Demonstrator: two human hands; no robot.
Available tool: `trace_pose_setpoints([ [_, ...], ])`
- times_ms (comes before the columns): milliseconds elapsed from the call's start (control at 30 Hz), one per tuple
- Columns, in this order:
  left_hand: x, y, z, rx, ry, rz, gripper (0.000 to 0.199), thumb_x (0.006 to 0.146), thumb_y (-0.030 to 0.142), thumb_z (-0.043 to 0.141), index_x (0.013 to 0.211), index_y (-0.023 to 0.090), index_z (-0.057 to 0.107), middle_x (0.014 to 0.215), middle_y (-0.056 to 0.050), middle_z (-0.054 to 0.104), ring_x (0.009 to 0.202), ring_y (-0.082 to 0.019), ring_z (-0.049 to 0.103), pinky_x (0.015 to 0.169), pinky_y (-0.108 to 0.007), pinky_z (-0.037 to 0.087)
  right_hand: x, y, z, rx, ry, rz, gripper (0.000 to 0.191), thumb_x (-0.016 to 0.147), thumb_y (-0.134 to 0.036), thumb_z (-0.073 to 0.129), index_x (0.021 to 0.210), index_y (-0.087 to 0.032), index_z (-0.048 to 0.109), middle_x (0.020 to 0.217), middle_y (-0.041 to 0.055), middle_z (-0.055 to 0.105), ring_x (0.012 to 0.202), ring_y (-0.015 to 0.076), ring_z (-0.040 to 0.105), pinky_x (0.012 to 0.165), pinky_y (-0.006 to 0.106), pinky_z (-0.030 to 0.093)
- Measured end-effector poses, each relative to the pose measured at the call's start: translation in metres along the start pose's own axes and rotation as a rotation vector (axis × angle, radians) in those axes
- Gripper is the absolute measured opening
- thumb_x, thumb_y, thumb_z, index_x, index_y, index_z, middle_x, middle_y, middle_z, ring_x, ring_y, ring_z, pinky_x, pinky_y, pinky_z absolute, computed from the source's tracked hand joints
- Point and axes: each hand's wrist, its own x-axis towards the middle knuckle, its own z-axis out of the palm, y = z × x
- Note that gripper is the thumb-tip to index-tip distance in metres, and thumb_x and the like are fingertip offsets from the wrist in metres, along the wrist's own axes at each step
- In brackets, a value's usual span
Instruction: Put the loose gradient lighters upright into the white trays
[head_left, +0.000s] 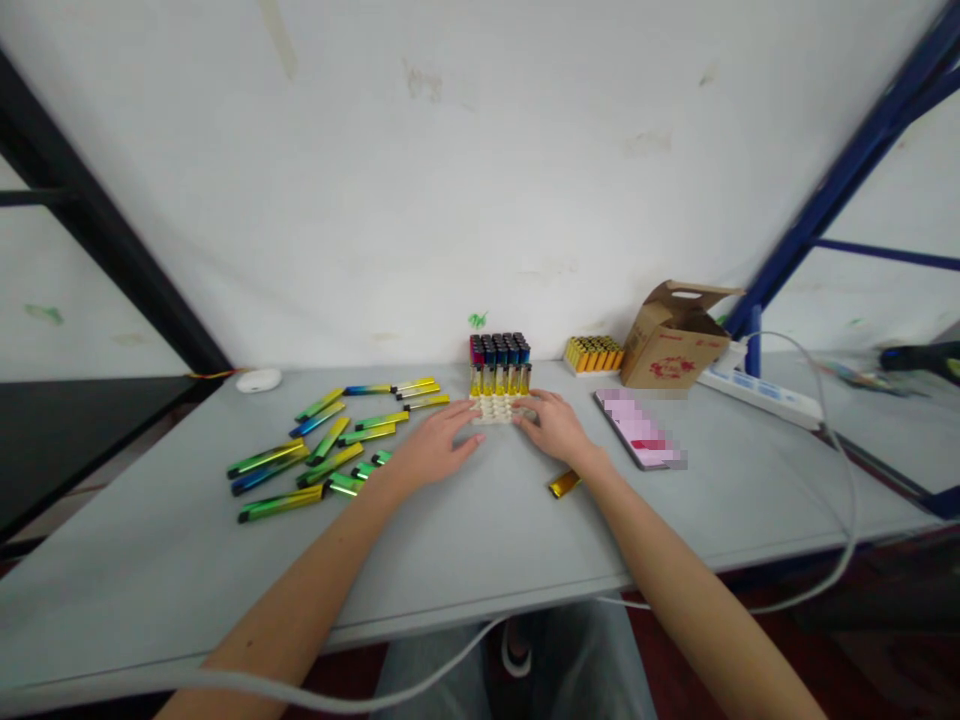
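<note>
A pale tray (493, 410) with rows of small holders lies in front of the wall. Its back rows carry upright lighters (500, 352) with dark, blue and red tops, and a row of yellow ones stands before them. My left hand (437, 445) rests at the tray's left side, fingers apart, holding nothing. At the right side my right hand (553, 425) touches the tray edge with spread fingers, also without an object. Many loose green, yellow and blue lighters (330, 466) lie left of my left hand. One golden lighter (563, 484) sits partly under my right forearm.
Behind my right hand stand a tray of orange-yellow lighters (594, 355) and an open cardboard box (672, 345). A phone (637, 430), a white power strip (765, 398) and a cable are at the right. A white case (259, 380) lies back left.
</note>
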Motion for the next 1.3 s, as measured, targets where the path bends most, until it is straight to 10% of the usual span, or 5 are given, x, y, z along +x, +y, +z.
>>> trace_pose_setpoints([
  [767,-0.008,0.023,0.0,0.223,-0.199,-0.009,0.057,0.092,0.047,0.046,0.136,0.011,0.048,0.145,-0.018,0.048,0.137,-0.027,0.041,0.116,-0.045,0.03,-0.005,0.01,-0.028,0.112,-0.218,-0.131,0.052,0.089,-0.034,0.057,0.134,-0.006,0.052,0.135,0.0221,0.055,0.125,0.0306,0.052,0.107,0.043,0.038],
  [967,-0.009,0.024,0.004,0.286,-0.191,0.013,0.056,0.094,0.047,0.044,0.135,0.01,0.05,0.143,-0.019,0.05,0.135,-0.029,0.044,0.114,-0.047,0.033,-0.04,0.021,-0.077,0.267,-0.565,-0.306,0.045,0.068,-0.044,0.08,0.105,-0.018,0.07,0.114,0.01,0.067,0.107,0.0268,0.06,0.096,0.037,0.044],
  [1300,-0.008,0.02,0.006,0.235,-0.139,0.012,0.048,0.094,0.043,0.045,0.131,0.012,0.053,0.139,-0.018,0.054,0.132,-0.029,0.048,0.112,-0.049,0.036,-0.036,0.01,-0.064,0.309,-0.452,-0.144,0.012,0.074,-0.024,0.072,0.081,-0.017,0.065,0.081,0.0034,0.065,0.075,0.018,0.057,0.072,0.03,0.042],
])
